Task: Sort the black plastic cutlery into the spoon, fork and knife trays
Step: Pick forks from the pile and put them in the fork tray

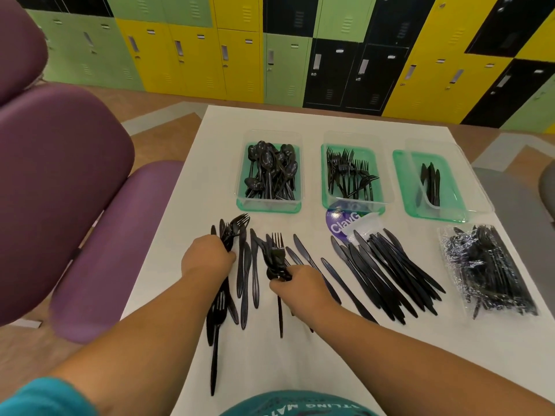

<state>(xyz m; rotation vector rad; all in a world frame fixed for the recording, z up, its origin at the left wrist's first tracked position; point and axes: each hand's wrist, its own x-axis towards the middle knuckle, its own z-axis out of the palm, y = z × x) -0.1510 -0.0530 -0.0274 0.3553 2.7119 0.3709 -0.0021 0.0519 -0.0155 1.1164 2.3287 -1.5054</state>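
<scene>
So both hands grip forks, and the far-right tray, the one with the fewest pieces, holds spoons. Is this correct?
Not quite. In the head view, the far-right tray holds knives, not spoons; the spoons are in the left tray. The left hand and right hand do each grip forks.

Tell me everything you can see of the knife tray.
The knife tray is a clear plastic tub with a green base, rectangular with rounded corners. It sits flat on the white table, rightmost of the three trays and apart from the fork tray. It is mostly bare: a few black knives lie together near its middle, tips pointing away. Nothing else touches it.
</scene>
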